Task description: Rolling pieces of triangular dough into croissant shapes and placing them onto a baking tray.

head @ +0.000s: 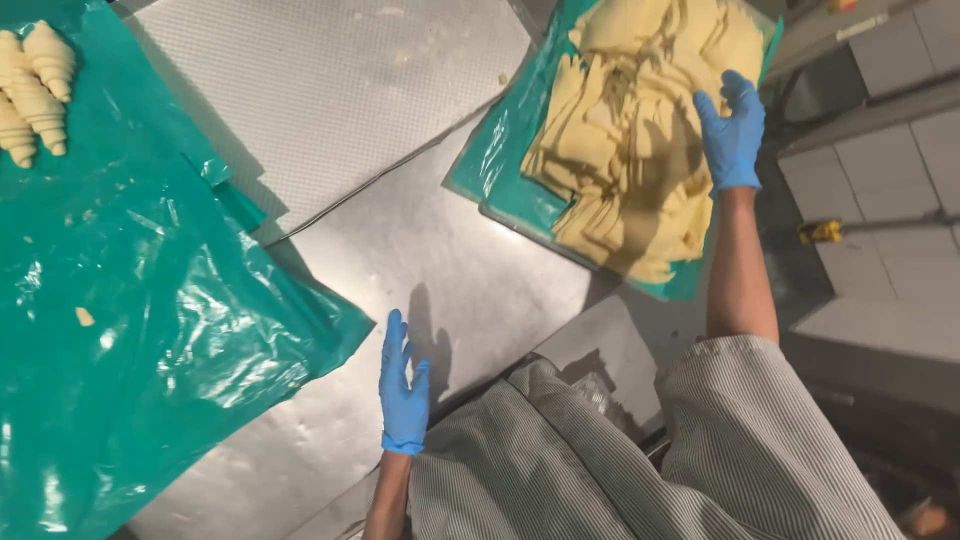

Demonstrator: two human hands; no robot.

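Observation:
My right hand [732,130], in a blue glove, reaches out over a pile of pale yellow cut dough pieces [630,140] heaped on a green plastic sheet [492,160]. Its fingers are spread and rest on the pile's right side; I cannot tell if they grip a piece. My left hand [402,388], also in a blue glove, lies flat and open on the steel table [450,270], holding nothing. Several rolled raw croissants [32,90] lie at the far left on a large green plastic sheet [130,330].
A perforated grey baking mat [320,90] lies at the top middle between the two green sheets. My striped sleeves and apron fill the bottom right. A tiled floor and the table's edge show on the right.

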